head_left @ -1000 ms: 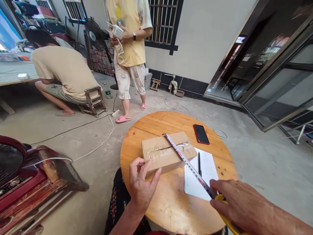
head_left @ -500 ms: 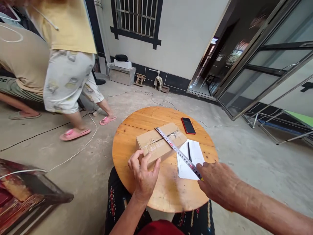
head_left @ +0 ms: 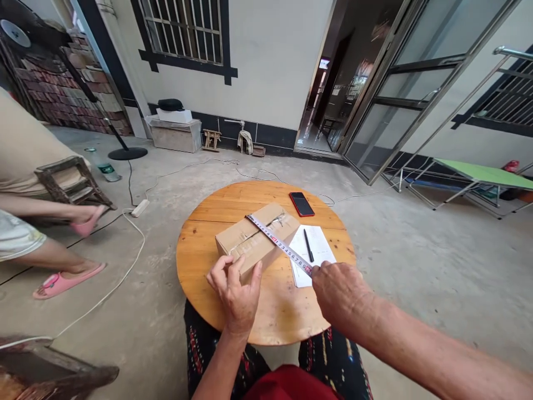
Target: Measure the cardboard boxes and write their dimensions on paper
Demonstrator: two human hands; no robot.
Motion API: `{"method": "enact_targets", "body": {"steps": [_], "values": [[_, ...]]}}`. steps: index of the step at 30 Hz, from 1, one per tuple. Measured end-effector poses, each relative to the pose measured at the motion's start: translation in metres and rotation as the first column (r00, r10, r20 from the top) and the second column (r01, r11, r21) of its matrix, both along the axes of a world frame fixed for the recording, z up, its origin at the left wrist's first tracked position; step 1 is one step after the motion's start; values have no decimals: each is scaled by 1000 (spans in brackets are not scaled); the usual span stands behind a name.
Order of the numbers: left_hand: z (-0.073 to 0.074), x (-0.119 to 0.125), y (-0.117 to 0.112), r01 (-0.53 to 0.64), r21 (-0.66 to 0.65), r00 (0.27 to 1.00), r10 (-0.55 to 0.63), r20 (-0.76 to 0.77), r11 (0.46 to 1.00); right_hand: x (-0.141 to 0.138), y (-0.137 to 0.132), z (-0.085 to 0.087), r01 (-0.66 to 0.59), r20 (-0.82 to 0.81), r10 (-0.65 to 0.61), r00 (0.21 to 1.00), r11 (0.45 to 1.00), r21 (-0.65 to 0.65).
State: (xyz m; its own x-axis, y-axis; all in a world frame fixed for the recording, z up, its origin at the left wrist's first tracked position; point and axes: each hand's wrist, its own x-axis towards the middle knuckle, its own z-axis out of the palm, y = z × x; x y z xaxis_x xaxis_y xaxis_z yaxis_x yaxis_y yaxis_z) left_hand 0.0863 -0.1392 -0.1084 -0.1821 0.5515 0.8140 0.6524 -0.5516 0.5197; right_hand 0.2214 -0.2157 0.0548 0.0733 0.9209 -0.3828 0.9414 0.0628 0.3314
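A taped cardboard box (head_left: 254, 233) lies on the round wooden table (head_left: 287, 316) in front of me. My left hand (head_left: 237, 291) is at its near left corner, fingers apart, with fingertips against the box. A metal tape measure (head_left: 281, 245) stretches across the box top, its end at the far edge. It slants past the near edge to my right hand (head_left: 339, 289), which is closed round the tape's case; the case itself is hidden. Under the blade lies white paper (head_left: 322, 244) with a black pen (head_left: 308, 245) on it. Behind the paper is a red-edged phone (head_left: 302, 204).
At left, a person's legs in pink slippers (head_left: 69, 282) are beside a wooden stool (head_left: 75, 183). A white cable (head_left: 125, 266) and power strip (head_left: 140, 208) lie on the floor. A standing fan (head_left: 120, 139) is behind. A green folding bed (head_left: 478, 172) stands at right.
The view has turned right, and the person in yellow has gone leftward mostly out of view. My right hand has come closer to the box, and less tape blade shows.
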Motion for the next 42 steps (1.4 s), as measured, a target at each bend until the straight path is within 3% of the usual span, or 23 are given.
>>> {"method": "enact_targets", "body": {"steps": [4, 12, 21, 30, 34, 38, 42], "values": [[0, 0, -1, 8, -9, 1000, -8, 4, 1000, -10, -1, 1, 69, 70, -64, 996, 995, -71], [-1, -1, -1, 19, -41, 1000, -19, 16, 999, -15, -6, -15, 109, 108, -103, 989, 993, -44], [-2, -1, 0, -2, -20, 1000, 2, 0, 1000, -16, -4, -8, 165, 144, -162, 976, 986, -7], [-2, -1, 1, 7, -22, 1000, -7, 12, 1000, -16, -4, -7, 99, 155, -91, 984, 994, -44], [-2, -2, 2, 13, -22, 1000, -13, 10, 1000, -11, -3, -11, 152, 111, -150, 982, 988, -13], [0, -4, 3, 12, -26, 1000, -12, -2, 1000, 1, -5, -13, 104, 83, -109, 991, 993, 64], [11, -12, 18, 40, -94, 997, -33, 75, 995, 19, -8, -11, 156, 57, -166, 985, 976, 151]]}}
